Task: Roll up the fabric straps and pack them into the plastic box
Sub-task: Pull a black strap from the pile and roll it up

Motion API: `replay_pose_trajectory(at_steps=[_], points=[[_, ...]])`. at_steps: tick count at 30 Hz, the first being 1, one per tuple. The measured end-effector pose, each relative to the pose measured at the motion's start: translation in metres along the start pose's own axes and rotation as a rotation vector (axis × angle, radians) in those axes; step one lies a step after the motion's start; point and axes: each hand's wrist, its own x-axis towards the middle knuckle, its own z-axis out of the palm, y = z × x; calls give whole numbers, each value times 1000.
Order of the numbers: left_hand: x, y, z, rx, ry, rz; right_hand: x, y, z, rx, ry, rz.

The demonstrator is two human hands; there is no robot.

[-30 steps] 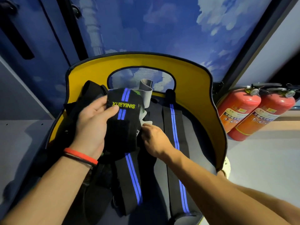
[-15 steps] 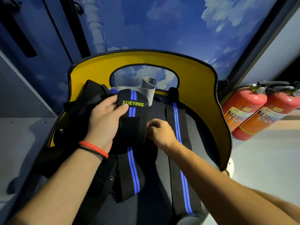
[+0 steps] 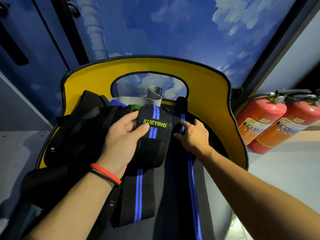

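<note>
The right hand (image 3: 194, 135) has left the side of the roll, where it was working half a second ago, and now sits further right and toward the far edge of the yellow-lined curved seat (image 3: 207, 84). Its fingers (image 3: 180, 129) curl onto the far end of a second black fabric strap with blue stripes (image 3: 191, 179), which lies flat along the seat from far edge to near edge. They seem to pinch that end, though the grip is partly hidden by the dark cloth. The left hand (image 3: 121, 141) keeps its hold on a black fabric strap with twin blue stripes and a yellow-green XUEYING label (image 3: 154, 148). The thumb presses on the label and the other fingers wrap behind the bundle, which sits just beside the right hand above the middle of the seat. Since a second ago the bundle has shifted toward the far edge. A striped tail (image 3: 138, 196) runs out from under it toward the near edge, so the labelled strap looks only partly rolled, if that tail belongs to it. The switch suggests the person is starting on the second strap, or clearing it aside, while the first one waits in hand. No plastic box is in view, so packing appears to be some way off.
</note>
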Motion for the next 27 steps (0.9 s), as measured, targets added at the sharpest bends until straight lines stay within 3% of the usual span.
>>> replay_pose_trajectory(at_steps=[7, 12, 16, 18, 22, 27], points=[[-3, -1, 2, 20, 49, -22, -22, -6, -2, 309, 87, -22], [-14, -5, 7, -12, 68, -88, -44, -9, -17, 727, 163, 174], [-20, -10, 9, -21, 118, -88, -58, -6, -28, 1179, -26, 337], [-22, -13, 10, 25, 165, -29, -69, -4, -36, 1315, -64, 304], [-27, -20, 15, 168, 244, 77, -92, -8, -47, 1348, 36, 205], [-28, -24, 18, 423, 311, 296, -113, -21, -65, 1175, 234, 48]])
